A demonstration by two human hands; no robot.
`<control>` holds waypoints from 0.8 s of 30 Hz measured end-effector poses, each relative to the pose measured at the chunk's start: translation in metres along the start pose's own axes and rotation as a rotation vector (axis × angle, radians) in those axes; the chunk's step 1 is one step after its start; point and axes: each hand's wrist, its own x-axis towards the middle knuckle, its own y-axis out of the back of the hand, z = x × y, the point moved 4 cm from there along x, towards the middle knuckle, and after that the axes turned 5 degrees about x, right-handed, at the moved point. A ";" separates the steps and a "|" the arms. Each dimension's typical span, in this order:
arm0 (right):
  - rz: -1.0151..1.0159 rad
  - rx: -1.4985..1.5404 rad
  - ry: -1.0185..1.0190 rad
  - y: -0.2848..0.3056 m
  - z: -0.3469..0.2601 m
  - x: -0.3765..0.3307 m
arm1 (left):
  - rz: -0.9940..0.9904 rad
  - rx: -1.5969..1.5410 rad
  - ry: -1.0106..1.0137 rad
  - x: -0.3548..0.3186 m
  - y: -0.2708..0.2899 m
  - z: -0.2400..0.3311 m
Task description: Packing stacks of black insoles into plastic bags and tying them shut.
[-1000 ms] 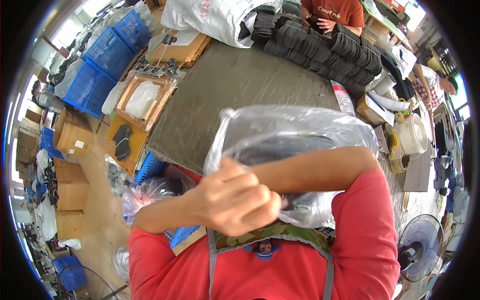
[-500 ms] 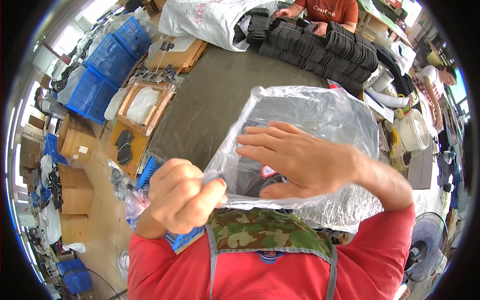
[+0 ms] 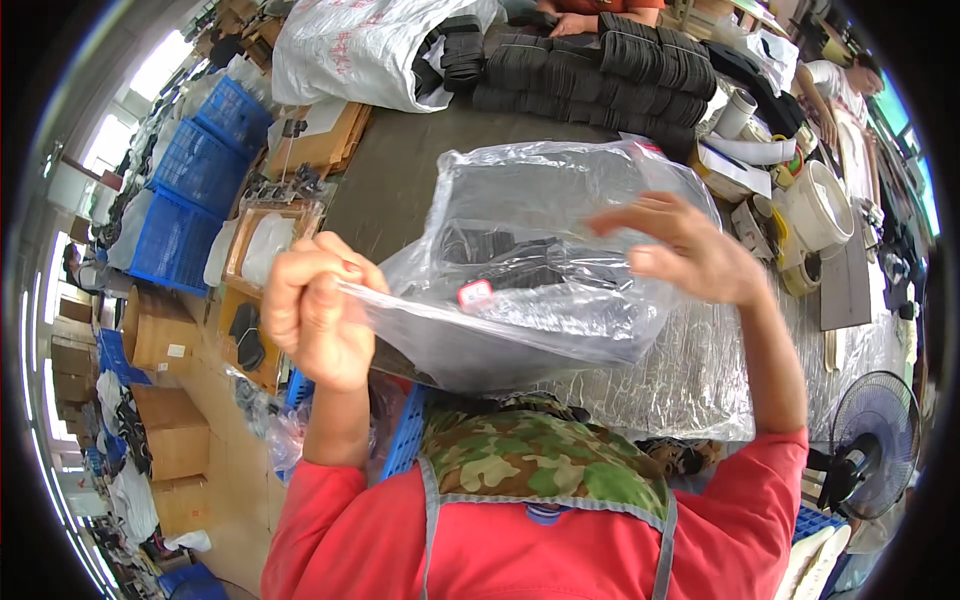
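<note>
A clear plastic bag (image 3: 540, 345) lies on the dark table in front of me, its mouth spread wide. My left hand (image 3: 325, 315) is closed on the bag's near left edge and holds it raised and taut. Black flat bundled pieces (image 3: 560, 262) show inside, partly hidden by glare on the film. Close to them is a small red-and-white label (image 3: 475, 293). Over the bag's right part hovers my right hand (image 3: 695, 248), fingers stretched and apart, slightly blurred, with nothing in it.
Long stacks of black flat pieces (image 3: 590, 75) line the table's far side, beside a white woven sack (image 3: 350, 50). A co-worker's hand (image 3: 575, 22) is behind them. Blue crates (image 3: 180, 205) stand left; a white bucket (image 3: 820, 205) and a fan (image 3: 875, 445) are right.
My left hand has moved left and up, drawing the bag's near edge with it. From over the bag's middle, my right hand has shifted right and farther away. More of the contents shows.
</note>
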 end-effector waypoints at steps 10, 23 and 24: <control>0.615 -0.428 0.019 0.046 0.012 -0.043 | 0.068 0.214 0.084 0.012 0.050 0.003; 0.746 1.304 -0.147 -0.036 -0.008 0.040 | 0.277 0.505 0.213 -0.036 0.078 0.005; 0.847 1.219 -0.221 -0.038 -0.012 0.037 | 0.262 0.441 0.311 -0.054 0.082 0.001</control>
